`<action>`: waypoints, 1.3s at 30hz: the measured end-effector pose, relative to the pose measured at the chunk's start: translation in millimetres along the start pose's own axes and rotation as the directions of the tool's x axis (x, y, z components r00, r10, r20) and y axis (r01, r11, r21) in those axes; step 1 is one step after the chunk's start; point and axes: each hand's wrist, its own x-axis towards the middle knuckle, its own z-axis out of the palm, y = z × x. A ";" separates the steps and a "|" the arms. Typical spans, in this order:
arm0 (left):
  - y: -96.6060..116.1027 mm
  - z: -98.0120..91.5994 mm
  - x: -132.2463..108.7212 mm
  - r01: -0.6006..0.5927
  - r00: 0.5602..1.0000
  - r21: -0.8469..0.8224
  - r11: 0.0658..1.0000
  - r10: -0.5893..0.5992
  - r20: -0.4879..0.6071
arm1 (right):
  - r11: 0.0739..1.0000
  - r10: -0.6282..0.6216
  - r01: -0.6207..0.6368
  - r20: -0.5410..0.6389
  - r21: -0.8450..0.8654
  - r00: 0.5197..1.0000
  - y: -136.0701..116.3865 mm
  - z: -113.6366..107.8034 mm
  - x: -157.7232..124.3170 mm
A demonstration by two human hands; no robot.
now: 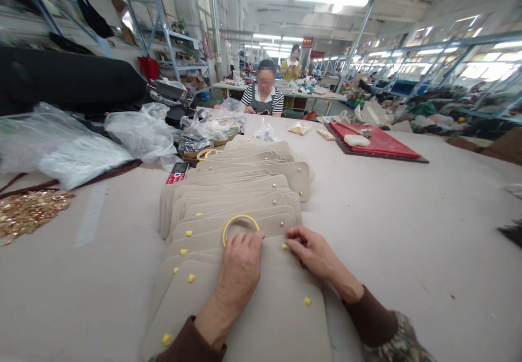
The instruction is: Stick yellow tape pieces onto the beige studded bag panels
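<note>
Overlapping beige panels (261, 291) with rounded corners run in a long row across the table before me. My left hand (243, 256) is closed around the lower edge of a roll of yellow tape (225, 232), above the panels. At the right edge of one panel, my right hand (312, 250) has thumb and forefinger at a small yellow tape piece (284, 247). More yellow pieces, such as this tape piece (308, 300), sit near the corners of the nearer panels. Farther panels show small metal studs (281, 224) instead.
Gold-coloured metal parts (32, 212) lie in a heap at the left, near clear plastic bags (77, 150). A red board (379, 140) with a white block (356, 140) is at the back right. A co-worker (264, 90) sits across the table; another person (291, 64) is farther back.
</note>
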 end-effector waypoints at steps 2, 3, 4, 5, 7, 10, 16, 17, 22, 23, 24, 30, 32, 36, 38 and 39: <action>-1.4 -0.5 1.0 -0.004 1.000 -0.002 1.000 0.004 0.000 | 0.982 0.077 -0.087 0.066 0.167 0.995 3.8 -6.2 3.0; -1.7 -1.1 1.1 -0.010 1.000 -0.006 1.000 0.010 0.001 | 0.974 0.089 -0.105 0.088 0.199 0.992 4.7 -8.2 4.3; -1.8 -1.8 1.0 -0.020 1.000 -0.011 1.000 0.020 0.004 | 0.972 0.088 -0.109 0.105 0.208 0.991 5.0 -9.7 5.2; -1.6 -2.6 0.7 -0.033 0.999 -0.017 0.999 0.034 0.010 | 0.973 0.082 -0.105 0.120 0.207 0.989 4.5 -10.8 5.6; -0.5 -4.1 -0.4 -0.073 0.997 -0.030 0.997 0.074 0.029 | 0.975 0.071 -0.097 0.136 0.199 0.988 2.5 -13.4 4.4; 1.0 -5.3 -2.1 -0.122 0.991 -0.050 0.991 0.125 0.055 | 0.998 0.005 -0.009 0.076 0.062 0.997 -0.8 -20.0 -5.1; -2.3 -3.5 -3.4 -0.099 0.993 -0.080 0.992 0.103 0.049 | 0.984 0.017 -0.009 0.044 -0.180 0.999 -9.8 -28.3 -51.9; -3.3 -3.1 -3.6 -0.091 0.994 -0.083 0.992 0.095 0.047 | 0.988 0.006 0.001 0.048 -0.154 0.999 -13.9 -28.2 -61.7; -5.7 -2.0 -3.5 -0.051 0.997 -0.085 0.995 0.056 0.052 | 0.949 -0.286 0.297 0.108 -0.106 0.952 -35.3 -31.0 -98.3; -5.5 -2.0 -3.0 -0.043 0.998 -0.083 0.996 0.048 0.052 | 0.938 -0.313 0.328 0.138 -0.109 0.940 -36.5 -32.2 -100.9; -5.3 -2.1 -2.4 -0.037 0.998 -0.079 0.996 0.041 0.052 | 0.937 -0.312 0.331 0.160 -0.114 0.937 -36.2 -33.3 -101.8; -2.6 -6.8 1.1 -0.046 0.995 -0.106 0.993 0.055 0.084 | 0.970 -0.193 0.213 0.162 -0.114 0.968 -21.4 -32.5 -96.5; -0.5 -9.1 1.5 -0.068 0.991 -0.139 0.988 0.083 0.102 | 0.972 -0.198 0.211 0.130 -0.099 0.972 -16.8 -29.8 -95.4; 2.7 -10.4 1.8 -0.111 0.977 -0.275 0.955 0.155 0.144 | 0.995 -0.076 0.081 0.077 -0.059 0.994 -2.7 -23.5 -87.7; 2.6 -9.6 2.0 -0.105 0.973 -0.325 0.940 0.165 0.163 | 1.000 0.002 -0.002 0.019 -0.016 1.000 5.9 -21.7 -79.2; 2.2 -9.2 2.2 -0.098 0.972 -0.337 0.936 0.163 0.171 | 0.999 0.033 -0.033 -0.013 0.018 0.999 9.3 -21.3 -74.1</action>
